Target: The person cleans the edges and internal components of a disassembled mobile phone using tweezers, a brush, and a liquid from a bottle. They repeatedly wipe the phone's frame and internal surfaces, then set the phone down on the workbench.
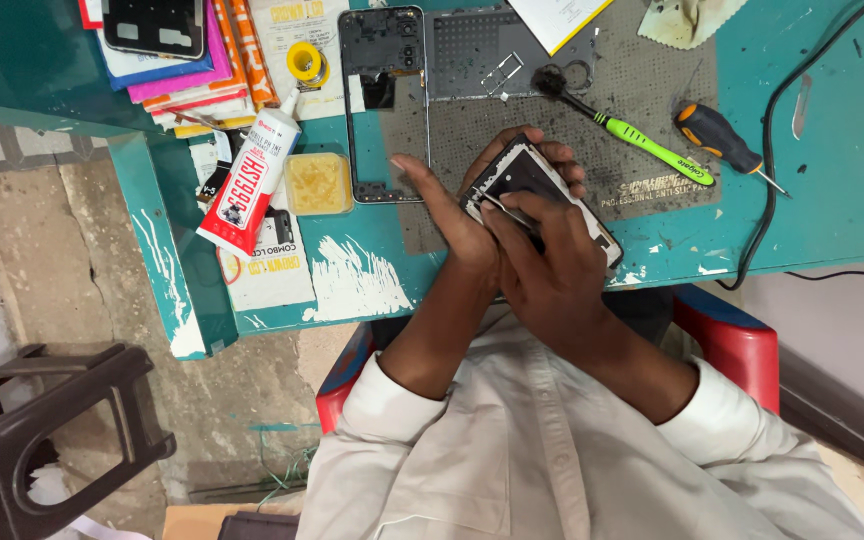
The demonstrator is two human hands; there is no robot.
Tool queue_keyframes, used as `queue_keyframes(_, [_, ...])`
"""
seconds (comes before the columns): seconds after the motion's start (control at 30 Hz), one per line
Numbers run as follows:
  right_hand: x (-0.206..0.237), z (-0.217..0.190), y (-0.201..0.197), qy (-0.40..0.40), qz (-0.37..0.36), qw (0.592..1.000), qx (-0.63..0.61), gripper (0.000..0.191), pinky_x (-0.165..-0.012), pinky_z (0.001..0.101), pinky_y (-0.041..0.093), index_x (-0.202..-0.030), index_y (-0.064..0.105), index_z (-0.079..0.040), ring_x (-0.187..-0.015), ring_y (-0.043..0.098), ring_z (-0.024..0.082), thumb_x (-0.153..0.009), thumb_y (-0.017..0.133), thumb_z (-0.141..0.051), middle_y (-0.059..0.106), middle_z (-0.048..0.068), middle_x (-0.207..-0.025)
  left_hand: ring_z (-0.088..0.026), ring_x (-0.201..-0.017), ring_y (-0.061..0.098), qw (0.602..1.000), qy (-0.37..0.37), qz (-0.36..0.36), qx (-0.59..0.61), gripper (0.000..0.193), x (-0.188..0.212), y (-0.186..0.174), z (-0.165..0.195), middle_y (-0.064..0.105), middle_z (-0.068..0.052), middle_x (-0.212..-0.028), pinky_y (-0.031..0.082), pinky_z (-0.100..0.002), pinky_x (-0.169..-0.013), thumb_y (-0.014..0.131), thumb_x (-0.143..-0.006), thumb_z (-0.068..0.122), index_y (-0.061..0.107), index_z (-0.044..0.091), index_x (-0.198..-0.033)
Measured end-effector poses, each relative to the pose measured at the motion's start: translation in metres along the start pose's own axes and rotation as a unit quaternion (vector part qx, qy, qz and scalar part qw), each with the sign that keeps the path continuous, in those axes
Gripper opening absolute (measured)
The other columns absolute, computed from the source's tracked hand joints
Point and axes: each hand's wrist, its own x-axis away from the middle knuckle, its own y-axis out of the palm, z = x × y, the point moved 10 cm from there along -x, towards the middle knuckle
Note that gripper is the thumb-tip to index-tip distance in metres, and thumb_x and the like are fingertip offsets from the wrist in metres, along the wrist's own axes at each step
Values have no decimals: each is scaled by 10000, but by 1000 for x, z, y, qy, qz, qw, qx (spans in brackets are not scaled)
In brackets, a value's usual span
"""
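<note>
Phone (532,180) with its back removed, held just above the grey work mat (652,80) at the teal table's (832,200) near edge. We cradle it in the left hand (452,215), fingers wrapped beneath, while the right hand (542,260) pinches a thin metal tool (510,212) against its exposed interior. Light, stiff, fragile — we judge it best gripped by the side edges.

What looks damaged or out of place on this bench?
The teal painted wooden tabletop is chipped, with white patches along its front edge. The red-and-white glue tube lies tilted, overhanging the table's step. Both hands hold the opened black phone.
</note>
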Motion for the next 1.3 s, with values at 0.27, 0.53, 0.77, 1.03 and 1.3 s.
queue_keyframes(0.27, [-2,-3,5,-6,-37,999,35,446,-717,377,534,-1322,676,-52,-945,618,269,-879,725,-64,598,104,-1260,-378,-976,669,999,21,-17,-46,1298,2,5,3,672,-262,-1123,582,-482,-868,90,-787,1057,585,-47,-1260])
queue_keyframes(0.53, [-3,-11,10,-52,-57,995,56,481,-745,370,555,-1356,636,-26,-969,631,270,-886,729,-63,583,131,-1286,-362,-983,671,998,11,-43,-34,1283,1,9,2,672,-259,-1094,584,-471,-877,119,-788,1049,578,-59,-1241])
queue_keyframes(0.77, [-5,-10,13,-56,-71,995,41,537,-788,381,553,-1375,635,-58,-1006,638,287,-848,740,-51,585,138,-1303,-359,-975,678,999,-6,-41,-19,1323,0,12,2,677,-250,-1121,586,-474,-872,110,-744,1070,583,-53,-1261])
queue_keyframes(1.03, [5,-4,4,-5,-28,1000,-2,477,-804,379,559,-1340,683,-72,-1011,641,290,-869,721,-11,598,118,-1288,-393,-984,689,997,11,38,-66,1350,7,4,3,685,-257,-1101,587,-503,-901,72,-726,1071,598,-55,-1254])
queue_keyframes(1.3, [4,-1,4,22,-36,999,-4,439,-785,379,558,-1339,683,-65,-1005,651,293,-904,714,-16,603,122,-1265,-385,-980,687,999,17,18,-49,1346,4,7,2,683,-255,-1097,593,-497,-898,49,-725,1069,591,-50,-1241])
